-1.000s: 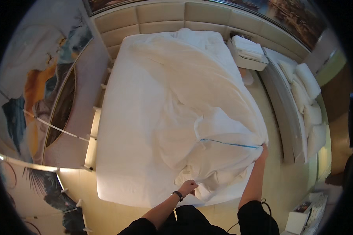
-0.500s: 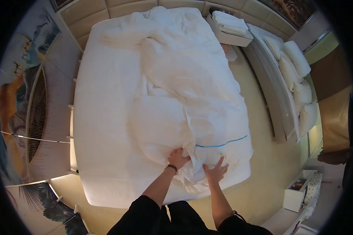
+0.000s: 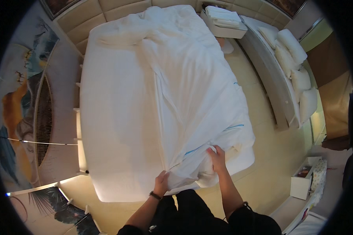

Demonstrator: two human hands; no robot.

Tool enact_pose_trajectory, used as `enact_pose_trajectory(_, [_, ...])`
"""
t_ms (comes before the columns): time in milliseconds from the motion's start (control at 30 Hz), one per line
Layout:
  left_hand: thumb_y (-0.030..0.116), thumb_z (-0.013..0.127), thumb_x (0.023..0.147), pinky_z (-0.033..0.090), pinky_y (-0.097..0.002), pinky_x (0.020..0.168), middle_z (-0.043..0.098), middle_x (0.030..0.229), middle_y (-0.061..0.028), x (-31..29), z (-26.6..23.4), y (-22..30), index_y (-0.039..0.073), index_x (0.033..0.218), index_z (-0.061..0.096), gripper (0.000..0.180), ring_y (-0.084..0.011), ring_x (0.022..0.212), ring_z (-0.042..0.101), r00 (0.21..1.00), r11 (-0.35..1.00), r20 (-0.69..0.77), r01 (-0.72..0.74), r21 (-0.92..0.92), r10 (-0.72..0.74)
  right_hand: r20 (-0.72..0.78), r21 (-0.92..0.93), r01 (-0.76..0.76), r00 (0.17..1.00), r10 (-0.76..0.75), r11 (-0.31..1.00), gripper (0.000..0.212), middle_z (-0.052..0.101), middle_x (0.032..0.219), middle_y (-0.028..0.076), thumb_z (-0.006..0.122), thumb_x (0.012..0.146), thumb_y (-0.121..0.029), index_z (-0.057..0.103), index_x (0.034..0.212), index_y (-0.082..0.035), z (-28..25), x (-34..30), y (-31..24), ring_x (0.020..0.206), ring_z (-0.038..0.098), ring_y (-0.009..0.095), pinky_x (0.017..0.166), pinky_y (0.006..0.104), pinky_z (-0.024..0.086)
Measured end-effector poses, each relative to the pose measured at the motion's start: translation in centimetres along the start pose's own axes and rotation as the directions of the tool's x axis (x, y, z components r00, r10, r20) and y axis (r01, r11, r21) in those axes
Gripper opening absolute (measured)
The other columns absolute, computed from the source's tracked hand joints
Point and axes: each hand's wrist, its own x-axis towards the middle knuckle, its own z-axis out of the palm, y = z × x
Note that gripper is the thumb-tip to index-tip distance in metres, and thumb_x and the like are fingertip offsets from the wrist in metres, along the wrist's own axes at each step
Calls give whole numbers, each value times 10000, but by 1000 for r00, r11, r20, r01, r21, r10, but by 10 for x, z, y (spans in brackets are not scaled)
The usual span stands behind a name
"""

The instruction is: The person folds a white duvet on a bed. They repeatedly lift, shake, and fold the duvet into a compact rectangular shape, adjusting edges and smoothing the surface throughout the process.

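A white duvet (image 3: 192, 86) in a white cover lies over the right part of the bed (image 3: 113, 149), its near end gathered in front of me. My left hand (image 3: 161, 183), with a band on its wrist, is closed on the cover's edge near the foot of the bed. From there the fabric runs taut in long folds toward the far end. My right hand (image 3: 217, 158) pinches the cover farther right, just beside a blue stripe (image 3: 196, 150). Between my hands the cloth sags in loose folds over the mattress edge.
A second bed (image 3: 262, 66) with several white pillows (image 3: 301, 80) stands at the right. Folded white linen (image 3: 223, 16) rests on the nightstand (image 3: 229, 31) between the beds. At the lower right is an open white box (image 3: 301, 184). A painted wall (image 3: 23, 105) borders the left side.
Both hands have drawn the cover toward me; my left hand moved left and nearer. Its folds are now stretched lengthwise, and the blue stripe has turned slanted and broken by folds.
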Motion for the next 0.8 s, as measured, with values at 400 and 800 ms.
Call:
enact_pose_trajectory(400, [266, 452, 999, 506, -307, 745, 611, 959, -60, -196, -223, 9, 29, 1036, 564, 265, -172, 864, 596, 752, 735, -659, -435, -521, -22, 444, 160, 39, 890, -107, 986, 187, 636, 852, 47, 611, 898, -183, 620, 1045, -69, 358, -169, -65, 746, 603, 141, 680, 304, 510])
enact_pose_trajectory(800, [153, 540, 804, 451, -478, 788, 588, 962, -231, -48, -316, -235, -23, 882, 567, 195, -440, 944, 548, 734, 828, -667, 292, 478, 126, -125, -709, -393, 887, 444, 585, 451, 594, 1183, 187, 666, 815, -324, 599, 1119, 2, 283, -216, 200, 1111, 554, 313, 922, 397, 439])
